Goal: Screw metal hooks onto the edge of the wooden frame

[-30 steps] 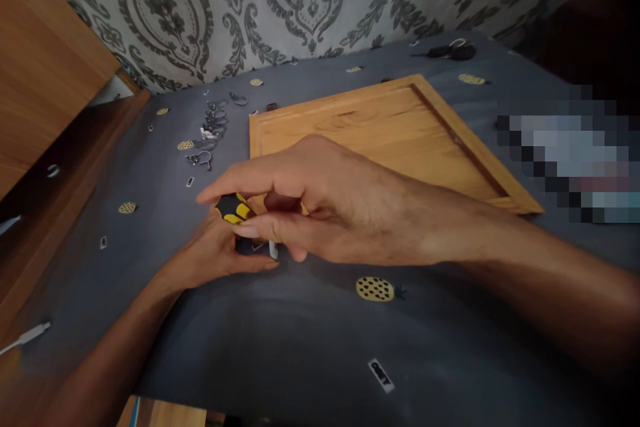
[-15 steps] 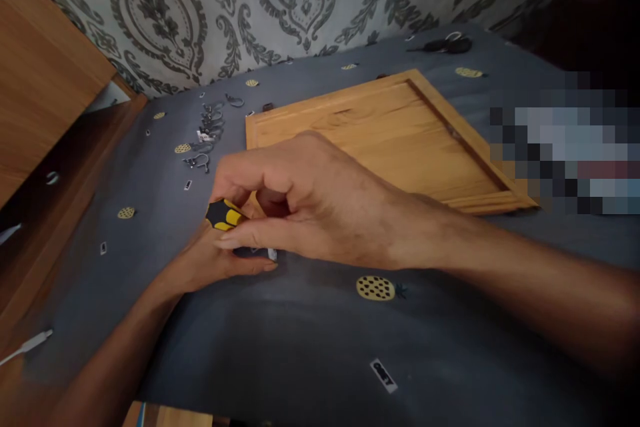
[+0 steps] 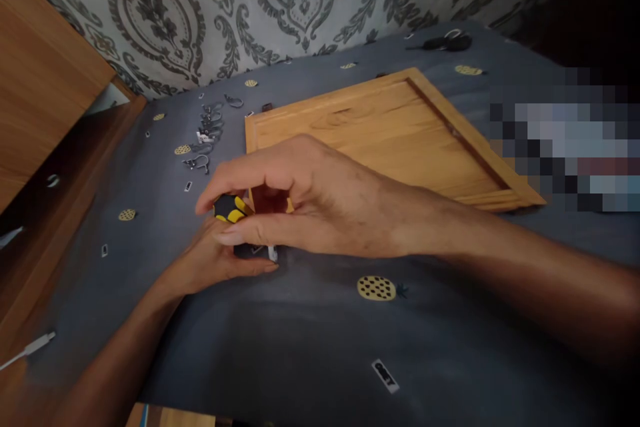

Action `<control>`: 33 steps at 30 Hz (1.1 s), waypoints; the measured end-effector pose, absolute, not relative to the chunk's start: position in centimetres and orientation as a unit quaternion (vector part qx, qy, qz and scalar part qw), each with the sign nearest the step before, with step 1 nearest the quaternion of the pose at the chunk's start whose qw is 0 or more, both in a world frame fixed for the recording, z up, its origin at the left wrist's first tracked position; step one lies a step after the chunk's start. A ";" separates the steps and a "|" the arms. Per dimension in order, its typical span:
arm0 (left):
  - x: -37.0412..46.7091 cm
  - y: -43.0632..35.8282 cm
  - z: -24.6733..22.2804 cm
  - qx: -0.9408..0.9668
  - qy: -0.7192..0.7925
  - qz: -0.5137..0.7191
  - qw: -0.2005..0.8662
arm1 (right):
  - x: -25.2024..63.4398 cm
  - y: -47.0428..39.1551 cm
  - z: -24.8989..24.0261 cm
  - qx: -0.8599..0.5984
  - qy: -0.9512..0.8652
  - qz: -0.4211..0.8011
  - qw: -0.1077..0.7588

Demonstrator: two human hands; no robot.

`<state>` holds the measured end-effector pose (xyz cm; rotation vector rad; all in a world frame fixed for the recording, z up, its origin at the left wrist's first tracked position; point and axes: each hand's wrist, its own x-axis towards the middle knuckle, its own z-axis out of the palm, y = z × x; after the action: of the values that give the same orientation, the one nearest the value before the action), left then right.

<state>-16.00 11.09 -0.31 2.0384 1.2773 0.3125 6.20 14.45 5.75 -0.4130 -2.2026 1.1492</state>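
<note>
My right hand [image 3: 320, 200] has its thumb and index finger around the black-and-yellow handle of a screwdriver [image 3: 229, 208]. The shaft is hidden. Under it, my left hand [image 3: 210, 260] stretches its thumb to the right, against a small whitish metal piece [image 3: 273, 253]. My right hand covers the left fingers, and most of what they hold stays out of sight. Behind both hands, a wooden panel [image 3: 380, 127] with a raised frame lies on the blue patterned cloth [image 3: 300, 347].
Several small metal clip-like fittings [image 3: 210, 121] lie at the left back. A dark tool with a black handle [image 3: 447, 42] rests near the patterned wall. A white cable end [image 3: 40, 343] is at the lower left, beside a wooden cabinet [image 3: 50, 60]. A blurred patch covers the right edge.
The right index finger has straightened and reaches further left round the screwdriver handle, which has turned and shifted slightly. My left hand stays nearly where it was.
</note>
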 end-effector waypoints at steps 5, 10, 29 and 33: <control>-15.7 11.1 -0.2 0.786 0.496 0.141 0.341 | 5.4 14.9 5.6 -0.150 -0.824 0.439 0.324; -15.4 11.0 0.1 0.777 0.515 0.139 0.334 | 4.7 15.2 5.6 -0.166 -0.794 0.487 0.323; -15.3 10.7 0.4 0.726 0.558 0.142 0.377 | 5.2 15.3 5.6 -0.138 -0.819 0.443 0.338; -15.0 10.8 0.4 0.718 0.562 0.137 0.387 | 5.1 15.3 5.6 -0.150 -0.815 0.442 0.343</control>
<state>-15.01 10.77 0.38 1.8277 1.4307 0.3475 5.11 15.30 5.60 -0.3892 -2.1182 1.1481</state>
